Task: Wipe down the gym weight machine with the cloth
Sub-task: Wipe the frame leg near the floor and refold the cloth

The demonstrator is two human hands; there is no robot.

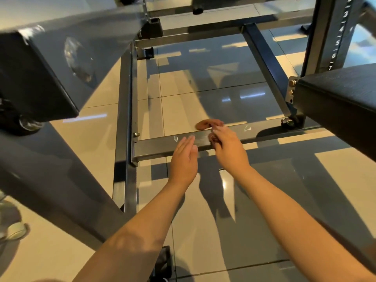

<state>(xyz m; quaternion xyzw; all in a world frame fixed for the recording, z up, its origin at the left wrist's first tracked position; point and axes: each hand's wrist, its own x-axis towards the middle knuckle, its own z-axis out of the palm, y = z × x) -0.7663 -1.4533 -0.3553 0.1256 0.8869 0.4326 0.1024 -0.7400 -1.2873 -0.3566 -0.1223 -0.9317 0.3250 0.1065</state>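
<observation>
Two bare forearms are reaching down and forward to a low, dark grey square-tube metal crossbar (160, 144) at the base of the gym machine's frame. The right hand (227, 147) is grasping a small, crumpled reddish-brown cloth (205, 124), its fingers curling over the bar. The cloth is lying on the bar's top face, bunching out past the fingertips on the far side and showing again under the palm on the near side. The left hand (184, 159) is sitting just beside the right, released, fingers straight and held together, their tips lying over the bar's near edge; whether they are pressing on the metal is not clear. Pale smears are showing on the bar to either side of the hands. The crossbar is joining a long grey side rail (126, 119) on the left, and a small caster wheel (289, 122) is standing near its right end. A black padded bench cushion (341, 102) is jutting in at the right below a dark upright post with white numbers (335, 37), and a broad grey slanting beam (61, 47) is filling the upper left. Glossy beige floor tiles (183, 110) are reflecting light beneath the frame.
</observation>
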